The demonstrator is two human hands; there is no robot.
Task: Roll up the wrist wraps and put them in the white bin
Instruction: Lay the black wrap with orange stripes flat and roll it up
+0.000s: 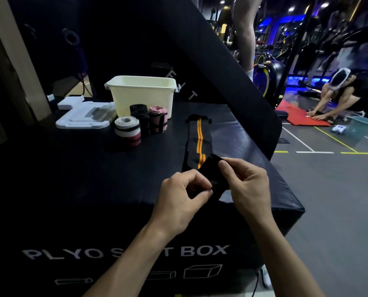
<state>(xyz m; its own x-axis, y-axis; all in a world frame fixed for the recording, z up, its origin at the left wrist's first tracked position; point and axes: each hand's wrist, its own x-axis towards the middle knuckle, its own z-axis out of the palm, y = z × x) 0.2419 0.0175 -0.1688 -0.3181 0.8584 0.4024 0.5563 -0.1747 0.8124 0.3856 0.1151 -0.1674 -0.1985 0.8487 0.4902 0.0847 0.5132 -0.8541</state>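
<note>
Black orange-striped wrap (197, 142) pinched by both hands' fingers (202, 190), three rolled wraps (140, 123), one white bin (143, 94)

Dim gym (307, 50) (grey floor (328, 200))

bin (143, 94) behind rolled wraps (139, 123), lid (82, 116) to its left, flat wrap (198, 140) to their right, all on box (71, 168)

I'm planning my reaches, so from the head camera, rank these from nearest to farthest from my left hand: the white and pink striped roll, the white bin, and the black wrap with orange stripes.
From the left hand:
1. Black wrap with orange stripes, pinched in that hand, lying ahead.
2. White and pink striped roll, forward and left.
3. White bin, farther back, behind the rolls.
</note>
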